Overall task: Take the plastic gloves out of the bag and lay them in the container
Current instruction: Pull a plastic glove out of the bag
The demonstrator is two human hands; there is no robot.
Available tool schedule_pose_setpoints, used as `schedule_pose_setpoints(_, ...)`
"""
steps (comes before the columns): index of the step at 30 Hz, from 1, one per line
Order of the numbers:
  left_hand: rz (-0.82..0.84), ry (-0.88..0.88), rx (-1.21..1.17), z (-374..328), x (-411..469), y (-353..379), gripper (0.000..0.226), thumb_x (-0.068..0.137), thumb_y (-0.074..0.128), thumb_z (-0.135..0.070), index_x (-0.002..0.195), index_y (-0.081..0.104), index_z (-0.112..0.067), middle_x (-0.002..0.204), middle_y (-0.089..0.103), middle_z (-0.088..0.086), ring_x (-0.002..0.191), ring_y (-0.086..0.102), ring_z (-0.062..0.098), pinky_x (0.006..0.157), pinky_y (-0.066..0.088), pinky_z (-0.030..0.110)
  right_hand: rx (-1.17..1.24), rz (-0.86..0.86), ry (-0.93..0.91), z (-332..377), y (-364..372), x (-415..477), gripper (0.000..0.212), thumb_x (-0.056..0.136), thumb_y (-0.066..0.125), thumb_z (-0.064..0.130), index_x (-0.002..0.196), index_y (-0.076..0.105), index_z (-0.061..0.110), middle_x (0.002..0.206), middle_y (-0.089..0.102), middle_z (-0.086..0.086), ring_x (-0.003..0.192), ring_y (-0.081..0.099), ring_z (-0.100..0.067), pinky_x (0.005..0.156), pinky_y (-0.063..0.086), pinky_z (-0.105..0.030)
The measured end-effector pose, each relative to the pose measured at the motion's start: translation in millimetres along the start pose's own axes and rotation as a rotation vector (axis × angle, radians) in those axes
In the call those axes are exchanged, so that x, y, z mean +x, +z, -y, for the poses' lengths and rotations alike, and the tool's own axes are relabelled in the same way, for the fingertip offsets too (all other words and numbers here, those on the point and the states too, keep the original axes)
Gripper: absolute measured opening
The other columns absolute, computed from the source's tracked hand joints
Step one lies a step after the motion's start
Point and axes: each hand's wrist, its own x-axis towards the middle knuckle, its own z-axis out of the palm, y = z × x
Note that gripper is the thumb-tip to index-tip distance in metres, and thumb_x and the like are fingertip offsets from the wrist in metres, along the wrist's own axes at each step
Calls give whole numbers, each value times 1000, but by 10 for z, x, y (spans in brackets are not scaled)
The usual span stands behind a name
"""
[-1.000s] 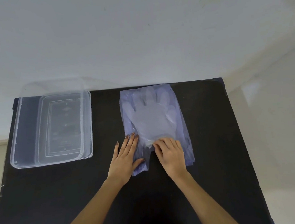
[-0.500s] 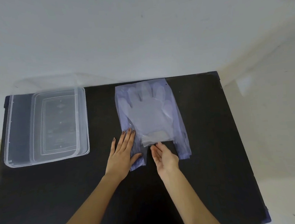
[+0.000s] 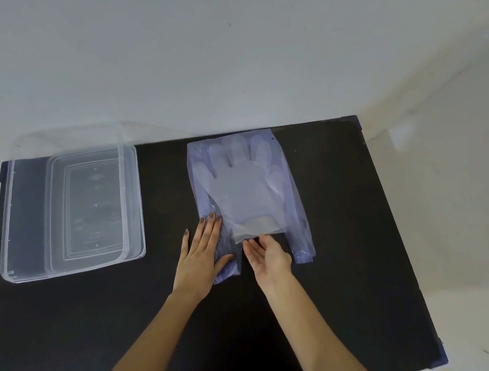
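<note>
Black tabletop (image 3: pixel 344 236): left hand (image 3: pixel 200 254) flat on bag (image 3: pixel 293 210); right hand (image 3: pixel 267 255) loose at gloves (image 3: pixel 242 191); grasp unclear.

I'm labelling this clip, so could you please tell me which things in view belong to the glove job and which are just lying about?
Belong to the job:
- bag, flat on the table
- gloves, inside the bag
- container, empty, at the left
- left hand, pressing on the bag
- right hand, at the bag's mouth

Just there:
- table
- wall

Plain room: black table (image 3: pixel 344 236), bare white wall (image 3: pixel 227 55).
</note>
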Motion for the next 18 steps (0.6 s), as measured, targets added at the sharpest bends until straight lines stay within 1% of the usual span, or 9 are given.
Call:
schedule_pose_setpoints(2,-8,-1,21,-9,-4,0,80,88,11,-67,152,-8,-23,161,-5,-4,148,-3,17,119,4,44,-66,48,36,-42,0,5,21,94,60,6,113,59,-4,104,66,-24,98,68,-34,89,56,-41)
schedule_pose_setpoints(4,-11,-1,35,-12,-1,3,79,88,7,-67,152,-8,-22,161,-5,-3,148,-2,18,119,4,44,-93,73,57,-73,13,19,26,95,59,7,117,58,-7,110,66,-26,100,68,-35,88,55,-41)
schedule_pose_setpoints(7,-5,-3,39,-2,1,14,78,88,2,-67,151,-12,-23,161,-8,-3,148,-4,18,119,4,44,-104,88,67,-83,24,47,26,95,59,9,114,58,-8,108,67,-26,100,68,-35,91,55,-42)
schedule_pose_setpoints(10,-7,-2,32,4,-2,22,76,89,-2,-66,151,-12,-23,161,-8,-3,148,-5,17,119,5,44,-125,102,114,-89,-7,45,18,98,55,11,102,58,-7,101,66,-26,96,67,-35,94,53,-43)
schedule_pose_setpoints(12,-10,-1,31,2,-1,22,75,91,4,-64,152,-10,-22,161,-6,-3,148,-4,16,119,5,44,-130,98,146,-95,-28,46,18,99,52,10,94,57,-6,98,65,-26,95,66,-36,98,52,-45)
schedule_pose_setpoints(13,-6,0,30,2,1,24,76,91,9,-62,152,-10,-22,161,-6,-3,148,-3,16,119,5,44,-130,98,157,-97,-31,53,18,99,52,10,93,57,-6,98,65,-26,97,66,-37,98,51,-45)
schedule_pose_setpoints(16,-4,4,20,7,0,24,77,90,14,-61,152,-9,-22,161,-5,-3,148,-3,16,119,5,44,-121,114,160,-102,-21,72,18,99,53,11,96,58,-6,103,65,-27,100,66,-37,98,52,-45)
schedule_pose_setpoints(18,-2,1,23,7,-1,23,77,90,15,-62,152,-7,-22,161,-5,-3,148,-3,16,119,5,44,-104,127,149,-99,-3,86,18,98,54,13,98,60,-4,107,66,-25,98,67,-34,94,53,-42)
